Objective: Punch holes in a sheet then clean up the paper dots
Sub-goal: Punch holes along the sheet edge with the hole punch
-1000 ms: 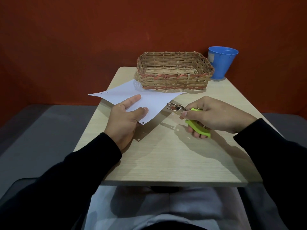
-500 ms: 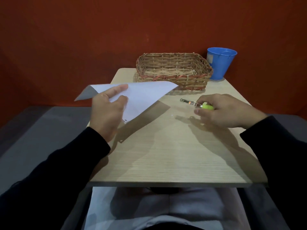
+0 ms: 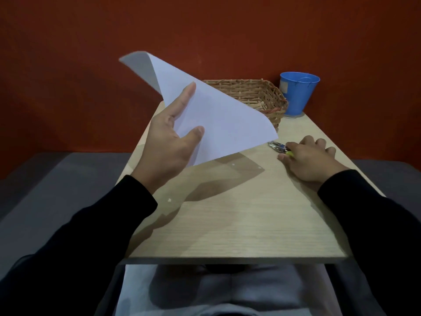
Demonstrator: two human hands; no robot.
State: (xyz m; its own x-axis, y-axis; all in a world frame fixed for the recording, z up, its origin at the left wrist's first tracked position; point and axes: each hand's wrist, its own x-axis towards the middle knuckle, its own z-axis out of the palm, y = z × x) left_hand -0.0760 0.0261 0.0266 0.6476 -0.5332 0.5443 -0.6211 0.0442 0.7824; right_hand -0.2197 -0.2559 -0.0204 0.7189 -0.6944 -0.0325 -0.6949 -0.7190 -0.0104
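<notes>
1. Red-brown wall behind; pale wooden table (image 3: pixel 239 224) in front, with wicker basket (image 3: pixel 257 96) and blue cup (image 3: pixel 298 94) standing at the far edge.
2. Left hand (image 3: pixel 168 147): pinching the white sheet (image 3: pixel 218 124) near its lower edge, thumb on top, fingers behind; sheet held well above the table, tilted, far corner curling over.
3. Right hand (image 3: pixel 307 158): laid over the hole punch (image 3: pixel 279 147) on the table, fingers spread loosely; metal nose and a sliver of green handle showing; cannot tell whether gripping or merely resting.
4. Paper dots: one small white dot (image 3: pixel 169 200) lying on the table near the left sleeve; two bright specks inside the sheet's shadow look like light through punched holes, not dots.
5. Likely stage: punching finished, clean-up not yet begun.
6. Risks:
   - Waving the raised sheet could fan the dot off the table edge onto lap or floor.
   - Left sleeve, close by, could brush it away or pick it up.
   - Tipping the punch could spill more dots from its nose.
   - Dim light makes stray dots easy to miss.
</notes>
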